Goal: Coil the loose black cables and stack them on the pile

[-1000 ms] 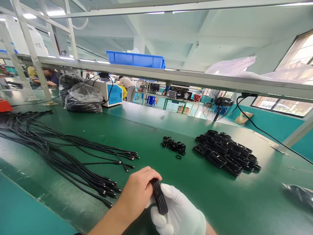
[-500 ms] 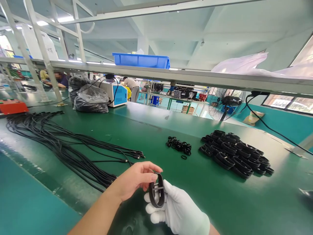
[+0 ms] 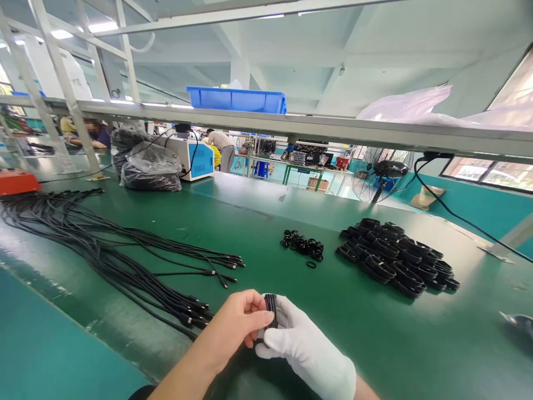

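Note:
Between my hands, low in the middle of the head view, is a coiled black cable, its loops turned edge-on. My bare left hand pinches it from the left with thumb and fingers. From the right, my white-gloved right hand wraps round the same coil, thumb in front. The coil's lower part is hidden by my fingers. Beyond my hands lies a small heap of black rings, with one ring apart in front. Loose straight black cables with plug ends stretch across the left side.
A pile of coiled cables lies to the right. Behind are a bagged bundle, a blue-and-white machine and a fan. Overhead, a shelf carries a blue bin. An orange box stands far left. People are in the background.
The coil has turned from showing its open loop to edge-on. My right thumb has come over its front, and my left hand still grips it. The view has shifted slightly.

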